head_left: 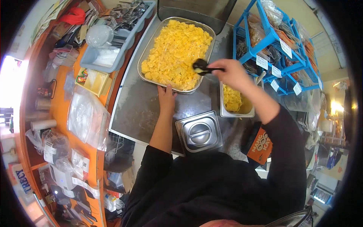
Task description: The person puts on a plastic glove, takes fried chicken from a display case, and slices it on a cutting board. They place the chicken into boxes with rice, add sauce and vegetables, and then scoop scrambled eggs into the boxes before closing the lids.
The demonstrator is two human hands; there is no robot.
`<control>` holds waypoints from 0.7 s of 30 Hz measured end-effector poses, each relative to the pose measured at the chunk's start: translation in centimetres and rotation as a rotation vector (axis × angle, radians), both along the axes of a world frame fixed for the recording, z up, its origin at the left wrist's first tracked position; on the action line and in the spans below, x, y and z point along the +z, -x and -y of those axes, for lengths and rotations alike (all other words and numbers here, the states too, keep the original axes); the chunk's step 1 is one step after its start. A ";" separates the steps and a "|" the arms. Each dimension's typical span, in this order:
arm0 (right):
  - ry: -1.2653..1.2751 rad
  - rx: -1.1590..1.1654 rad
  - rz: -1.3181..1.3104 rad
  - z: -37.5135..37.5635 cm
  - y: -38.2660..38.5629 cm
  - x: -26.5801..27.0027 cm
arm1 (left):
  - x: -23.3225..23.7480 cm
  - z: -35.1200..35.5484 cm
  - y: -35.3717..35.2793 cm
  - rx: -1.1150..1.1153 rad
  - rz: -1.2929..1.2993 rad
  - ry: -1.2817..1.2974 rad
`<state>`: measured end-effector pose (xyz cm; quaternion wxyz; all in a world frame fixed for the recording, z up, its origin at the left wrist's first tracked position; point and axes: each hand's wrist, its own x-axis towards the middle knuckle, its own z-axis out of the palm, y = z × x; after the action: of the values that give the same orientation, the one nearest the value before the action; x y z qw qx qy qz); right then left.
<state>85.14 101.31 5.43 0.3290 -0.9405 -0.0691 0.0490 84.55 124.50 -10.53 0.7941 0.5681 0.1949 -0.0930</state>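
My right hand (231,75) is closed round the handle of a black spoon (200,66). The spoon's bowl is over the right edge of a large metal tray (141,60) heaped with yellow chopped food (176,51). At the tray's near edge, my left hand (166,99) touches the rim with its fingers, thumb to the right. Right of the tray and below my right forearm stands a deep metal container (245,109) with similar yellow food (231,99) in it. A square steel lid (199,132) with a handle lies close to my body.
A blue rack (242,36) of bagged goods stands at the back right. An orange-and-black box (260,145) is at the near right. On the left, an orange shelf (56,109) holds a grey-blue bin (102,68), a yellow box (99,82) and plastic bags (87,117).
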 end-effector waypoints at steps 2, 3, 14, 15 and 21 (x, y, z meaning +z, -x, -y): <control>0.171 0.098 0.165 -4.0 -1.4 -2.8 | 0.2 -0.1 -0.3 -0.005 -0.011 0.022; 0.295 0.154 0.160 -5.7 -2.2 -3.6 | 0.4 -0.4 -0.4 -0.017 -0.025 0.024; 0.422 0.574 0.040 -9.4 -7.9 -8.2 | -0.2 -0.8 -0.4 -0.077 -0.035 0.077; 0.423 0.613 0.017 -9.0 -8.5 -8.0 | -0.2 -0.8 -0.4 -0.074 -0.036 0.079; 0.304 0.578 -0.178 -6.3 -9.1 -7.4 | 0.4 -0.7 -0.5 -0.058 -0.055 0.084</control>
<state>94.20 107.61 -1.95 0.1624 -0.9124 -0.2956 0.2318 85.01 125.24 -10.09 0.8086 0.5369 0.1960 -0.1397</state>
